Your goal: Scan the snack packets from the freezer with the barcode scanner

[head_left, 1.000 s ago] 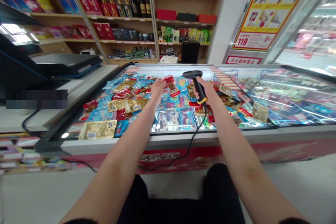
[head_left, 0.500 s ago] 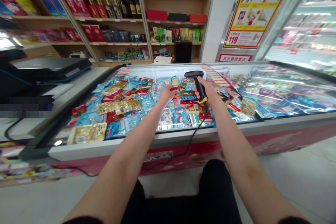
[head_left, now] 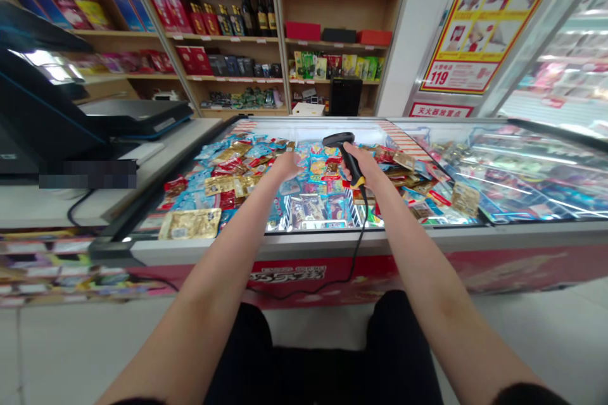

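Observation:
My right hand [head_left: 360,164] is wrapped round the handle of a black-and-yellow barcode scanner [head_left: 339,139]. Its head points left, and a black cable [head_left: 360,240] hangs from the grip. My left hand [head_left: 287,166] is over the left pile of snack packets [head_left: 232,168], its fingers blurred and partly hidden; whether anything is in them I cannot make out. Between the hands, a red packet [head_left: 332,168] lies on the glass top among blue ones. More gold and red packets [head_left: 399,168] are heaped beyond my right hand.
The packets lie on a glass-topped chest freezer [head_left: 427,237]. To the left, a counter [head_left: 156,161] carries a scale [head_left: 142,115] and a dark machine [head_left: 42,114]. Shelves of boxes and bottles [head_left: 228,19] stand behind. The scanner cable loops down the freezer's front.
My left hand has drawn left, away from the scanner, and the red packet at its fingers is no longer seen there. The scanner stays in my right hand. The view has shifted left.

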{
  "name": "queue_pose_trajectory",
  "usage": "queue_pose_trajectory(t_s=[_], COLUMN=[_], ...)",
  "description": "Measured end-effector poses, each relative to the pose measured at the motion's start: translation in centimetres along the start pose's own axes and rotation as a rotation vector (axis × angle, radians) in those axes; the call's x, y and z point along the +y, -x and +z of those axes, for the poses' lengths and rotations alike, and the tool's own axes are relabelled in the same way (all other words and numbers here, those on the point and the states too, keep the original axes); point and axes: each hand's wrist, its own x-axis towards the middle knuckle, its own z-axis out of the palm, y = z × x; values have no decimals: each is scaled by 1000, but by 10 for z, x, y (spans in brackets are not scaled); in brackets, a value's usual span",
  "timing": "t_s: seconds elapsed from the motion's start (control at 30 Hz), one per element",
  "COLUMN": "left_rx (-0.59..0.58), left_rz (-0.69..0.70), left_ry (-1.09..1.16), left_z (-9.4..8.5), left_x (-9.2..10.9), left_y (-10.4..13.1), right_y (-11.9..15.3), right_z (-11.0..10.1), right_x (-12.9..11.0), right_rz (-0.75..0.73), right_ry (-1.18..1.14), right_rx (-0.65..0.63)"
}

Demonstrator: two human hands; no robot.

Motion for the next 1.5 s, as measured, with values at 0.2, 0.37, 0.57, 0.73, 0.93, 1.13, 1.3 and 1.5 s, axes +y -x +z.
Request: queue_pose_trajectory(t_s=[0.2,0.37,0.57,0.73,0.93,1.13,1.3,1.5], left_rx=[-161,-230,-66,123,373,477,543,560], left_rz=[55,-41,-91,-195,-214,-269,-241,-232], left_ry=[-101,-305,-330,-1,411,752,719,670], left_z=[-31,-31,-21,-13,2,4,0,-5], left_x=[-40,-34,-27,-28,-44,-55,-55,-52], left_y=[17,37,29,11,-8,-15,-18,-16], right_y=[-19,-31,-39,-42,-43,-35,-34,-37], right_z=[49,69,62,55,56,61,61,58], right_x=[12,23,34,35,36,31,33,36], right_rz=[74,63,59,34,12,31,46,24], right_ry=[61,64,22,39,31,40,68,72], right_rx=[-36,-82,-49,-19,-25,-73,-139,-172])
